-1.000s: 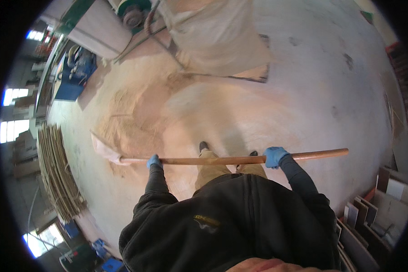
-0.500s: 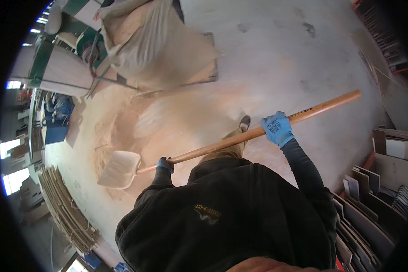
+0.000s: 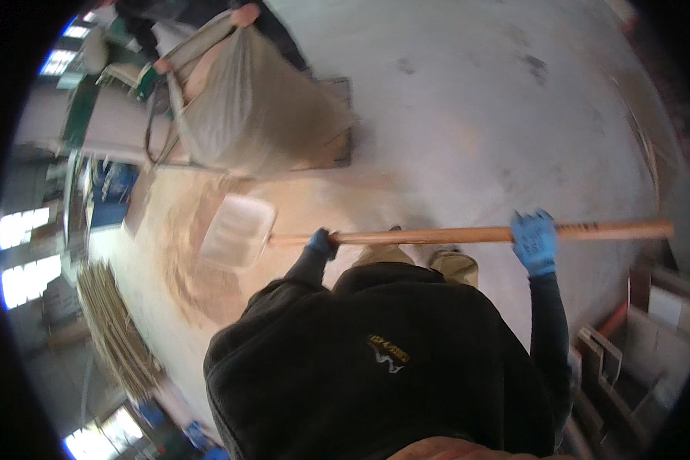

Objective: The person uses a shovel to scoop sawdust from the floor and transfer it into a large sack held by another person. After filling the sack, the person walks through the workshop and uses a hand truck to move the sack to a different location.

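Observation:
I hold a shovel [image 3: 429, 235] by its long wooden handle, level across the front of my body. My left hand [image 3: 323, 243], in a blue and dark glove, wraps the handle close to the blade. Toward the handle's far right end, my right hand [image 3: 535, 239] grips it in a light blue glove. The pale, wide shovel blade [image 3: 240, 231] points left, over tan dust [image 3: 185, 257] on the floor. Beyond the blade stands a large woven sack [image 3: 261, 115]; another person's hand [image 3: 245, 14] holds its rim.
A blue machine [image 3: 113, 192] stands at the left, with a bundle of long thin strips [image 3: 119, 330] nearer to me. Boards and panels [image 3: 629, 345] lean in a rack at the lower right. A dark-edged flat base [image 3: 337, 146] lies beneath the sack.
The shovel has swung from slanting to nearly level, its blade moving up and right. My right hand is lower and further right. The other person's hands now show on the sack's rim.

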Action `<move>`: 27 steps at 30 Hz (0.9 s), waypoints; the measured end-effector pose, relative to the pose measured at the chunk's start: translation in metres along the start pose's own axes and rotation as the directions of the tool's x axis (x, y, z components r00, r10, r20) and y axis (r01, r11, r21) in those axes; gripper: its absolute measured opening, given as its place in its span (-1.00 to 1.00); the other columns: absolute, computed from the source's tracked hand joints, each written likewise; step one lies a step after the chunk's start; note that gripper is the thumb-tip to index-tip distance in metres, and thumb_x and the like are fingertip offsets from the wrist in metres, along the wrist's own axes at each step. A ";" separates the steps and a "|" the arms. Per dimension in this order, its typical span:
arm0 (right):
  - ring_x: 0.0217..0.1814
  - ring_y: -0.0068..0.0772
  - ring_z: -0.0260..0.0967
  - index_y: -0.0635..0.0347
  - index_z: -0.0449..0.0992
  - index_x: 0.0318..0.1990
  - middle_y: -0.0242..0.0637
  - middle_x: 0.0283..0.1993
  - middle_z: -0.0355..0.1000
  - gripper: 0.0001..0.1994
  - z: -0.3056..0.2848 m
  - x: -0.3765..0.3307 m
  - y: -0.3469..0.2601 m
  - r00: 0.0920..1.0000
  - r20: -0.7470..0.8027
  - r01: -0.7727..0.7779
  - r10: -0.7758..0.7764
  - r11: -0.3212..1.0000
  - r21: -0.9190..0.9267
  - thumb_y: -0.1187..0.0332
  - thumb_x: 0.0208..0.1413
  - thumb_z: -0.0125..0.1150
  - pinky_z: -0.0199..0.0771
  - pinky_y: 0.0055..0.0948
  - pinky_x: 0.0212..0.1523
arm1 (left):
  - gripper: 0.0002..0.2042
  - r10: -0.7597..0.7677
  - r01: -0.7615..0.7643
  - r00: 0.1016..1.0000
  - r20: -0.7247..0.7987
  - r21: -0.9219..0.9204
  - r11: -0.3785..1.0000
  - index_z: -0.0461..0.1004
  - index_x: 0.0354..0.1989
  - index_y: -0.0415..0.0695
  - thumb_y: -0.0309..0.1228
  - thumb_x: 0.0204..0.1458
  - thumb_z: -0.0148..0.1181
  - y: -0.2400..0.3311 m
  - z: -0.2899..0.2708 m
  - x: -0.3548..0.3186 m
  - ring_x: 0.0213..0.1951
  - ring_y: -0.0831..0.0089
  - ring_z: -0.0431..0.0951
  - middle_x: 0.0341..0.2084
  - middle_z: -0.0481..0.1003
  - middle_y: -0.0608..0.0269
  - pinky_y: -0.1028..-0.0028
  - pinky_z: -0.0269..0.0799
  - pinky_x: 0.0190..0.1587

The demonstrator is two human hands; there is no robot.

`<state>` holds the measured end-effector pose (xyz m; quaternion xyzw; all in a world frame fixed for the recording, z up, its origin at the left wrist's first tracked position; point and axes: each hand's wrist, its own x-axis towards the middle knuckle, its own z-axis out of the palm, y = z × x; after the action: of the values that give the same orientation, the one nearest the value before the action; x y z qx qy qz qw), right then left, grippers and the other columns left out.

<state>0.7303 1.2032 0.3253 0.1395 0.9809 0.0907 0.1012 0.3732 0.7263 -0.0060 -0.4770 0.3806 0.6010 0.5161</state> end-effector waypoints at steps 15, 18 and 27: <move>-0.35 -0.25 0.42 0.17 0.51 -0.06 -0.26 -0.46 0.42 -0.52 0.074 0.002 0.337 0.988 -0.082 0.129 -0.132 0.991 -0.040 0.37 -0.30 0.31 0.36 -0.28 -0.03 | -0.73 0.326 -0.333 0.942 -0.074 -0.292 0.897 0.40 -0.18 -0.24 -0.30 0.03 0.08 -0.219 0.300 0.004 -0.24 0.18 0.54 -0.31 0.53 0.08 0.28 0.57 -0.15; -0.33 -0.23 0.43 0.13 0.54 -0.16 -0.26 -0.44 0.44 -0.61 0.088 0.028 0.379 0.991 0.006 0.132 -0.132 0.989 -0.063 0.36 -0.27 0.30 0.36 -0.27 -0.09 | -0.78 0.395 -0.440 0.892 -0.222 -0.221 0.870 0.38 -0.24 -0.20 -0.30 0.05 0.06 -0.246 0.324 0.033 -0.28 0.19 0.52 -0.38 0.49 0.10 0.28 0.55 -0.20; -0.24 -0.08 0.55 0.08 0.58 -0.31 -0.07 -0.34 0.56 -0.75 0.096 0.155 0.424 0.887 0.318 0.271 -0.334 0.936 0.226 0.28 -0.23 0.26 0.48 -0.17 -0.19 | -0.88 0.408 -0.596 0.764 -0.500 -0.303 0.744 0.30 -0.33 -0.14 -0.38 0.08 0.05 -0.228 0.339 0.083 -0.45 0.24 0.44 -0.57 0.36 0.14 0.26 0.48 -0.41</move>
<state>0.7138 1.6634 0.2937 0.0066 0.9607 -0.0391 0.2748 0.5350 1.1102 0.0082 -0.5711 0.4468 0.6786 0.1173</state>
